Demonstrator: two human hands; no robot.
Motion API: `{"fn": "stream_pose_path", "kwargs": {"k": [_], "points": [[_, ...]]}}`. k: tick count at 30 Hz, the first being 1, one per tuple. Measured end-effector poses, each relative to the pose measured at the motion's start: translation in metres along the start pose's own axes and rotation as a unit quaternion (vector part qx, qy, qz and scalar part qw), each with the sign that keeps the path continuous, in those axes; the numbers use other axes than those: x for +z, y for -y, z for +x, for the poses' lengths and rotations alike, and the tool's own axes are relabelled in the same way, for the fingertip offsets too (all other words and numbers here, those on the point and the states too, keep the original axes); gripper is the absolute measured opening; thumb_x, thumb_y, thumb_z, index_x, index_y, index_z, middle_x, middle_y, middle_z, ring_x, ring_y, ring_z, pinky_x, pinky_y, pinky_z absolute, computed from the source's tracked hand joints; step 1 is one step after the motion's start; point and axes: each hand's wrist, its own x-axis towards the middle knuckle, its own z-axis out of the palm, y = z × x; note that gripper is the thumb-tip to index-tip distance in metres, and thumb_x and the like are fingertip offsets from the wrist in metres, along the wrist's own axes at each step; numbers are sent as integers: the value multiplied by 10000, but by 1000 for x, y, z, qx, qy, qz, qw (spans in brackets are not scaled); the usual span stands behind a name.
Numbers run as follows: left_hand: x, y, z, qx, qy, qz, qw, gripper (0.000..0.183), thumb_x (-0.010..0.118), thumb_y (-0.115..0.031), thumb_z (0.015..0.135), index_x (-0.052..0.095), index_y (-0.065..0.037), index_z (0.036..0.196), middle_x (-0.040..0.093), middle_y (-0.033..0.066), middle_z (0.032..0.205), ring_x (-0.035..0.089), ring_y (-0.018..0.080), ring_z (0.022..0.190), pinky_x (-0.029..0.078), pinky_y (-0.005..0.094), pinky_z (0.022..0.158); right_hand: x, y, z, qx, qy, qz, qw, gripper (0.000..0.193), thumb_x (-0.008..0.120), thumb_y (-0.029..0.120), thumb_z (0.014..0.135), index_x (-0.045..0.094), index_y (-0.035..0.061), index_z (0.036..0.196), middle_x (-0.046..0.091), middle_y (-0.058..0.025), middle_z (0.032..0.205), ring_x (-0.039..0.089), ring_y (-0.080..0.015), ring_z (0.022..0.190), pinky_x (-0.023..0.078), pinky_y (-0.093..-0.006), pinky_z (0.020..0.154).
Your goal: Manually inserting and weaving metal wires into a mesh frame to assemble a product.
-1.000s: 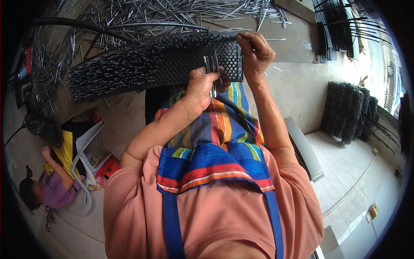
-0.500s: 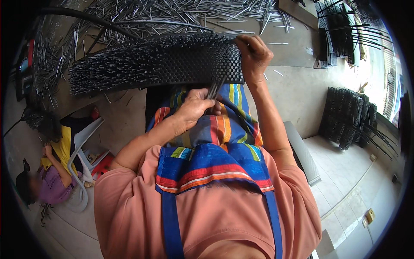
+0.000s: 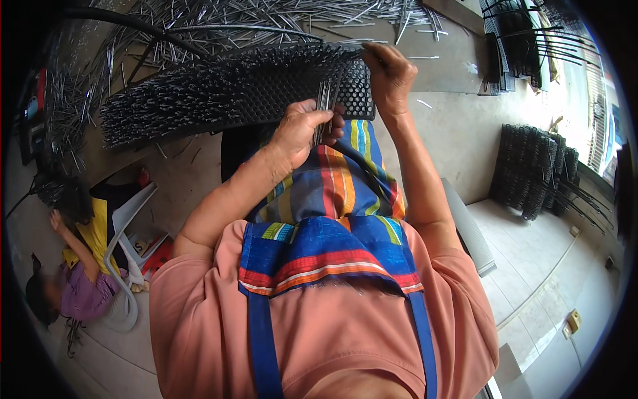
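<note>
Up toward the perforated black panel (image 3: 276, 96) since half a second ago, the left hand (image 3: 299, 130) has thumb and fingers clamped around a bundle of thin grey strips (image 3: 325, 98). The panel lies crosswise just beyond the striped apron (image 3: 339, 183), bristly on its left; at its far right corner the right hand (image 3: 392, 76) has bunched fingers, their grip unclear.

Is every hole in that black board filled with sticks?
No, the black board shows many bare holes toward its right end, beside the right hand.
</note>
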Motion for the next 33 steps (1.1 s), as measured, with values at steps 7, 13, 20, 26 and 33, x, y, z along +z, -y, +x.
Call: {"fn": "stream_pose_path", "kwargs": {"k": [7, 13, 20, 26, 33], "points": [[1, -4, 7, 4, 26, -16, 1000, 207, 519, -89, 937, 637, -1, 1082, 658, 54, 834, 644, 149, 700, 538, 267, 661, -15, 8, -5, 18, 45, -51, 997, 126, 693, 132, 836, 732, 77, 942, 654, -61, 674, 595, -139, 570, 440, -297, 528], [11, -9, 16, -36, 115, -16, 993, 215, 530, -119, 952, 629, 25, 1077, 684, 106, 891, 682, 190, 729, 557, 291, 639, -29, 13, -23, 381, 246, 348, 820, 99, 714, 83, 807, 671, 18, 746, 574, 9, 610, 475, -42, 532, 334, -216, 461], [26, 2, 12, 0, -11, -34, 999, 213, 484, -150, 972, 632, -7, 1029, 696, 129, 885, 694, 196, 727, 576, 323, 614, -35, 1, -16, 345, 119, 359, 859, 84, 675, 13, 824, 636, 8, 750, 617, -39, 657, 447, -61, 461, 330, -209, 426], [39, 4, 15, 34, -63, 12, 997, 213, 469, -158, 976, 638, -33, 1007, 693, 86, 849, 690, 191, 701, 568, 315, 582, -29, 14, -19, 395, 180, 321, 842, 73, 693, 34, 806, 652, 2, 755, 612, -34, 639, 491, -77, 475, 356, -218, 434], [36, 3, 12, 19, 15, 54, 998, 220, 497, -157, 979, 639, -2, 1044, 691, 94, 855, 684, 194, 669, 581, 315, 586, -32, 8, -25, 412, 255, 395, 780, 78, 712, 62, 798, 667, 4, 773, 570, -9, 599, 467, -65, 490, 364, -221, 462]]}}
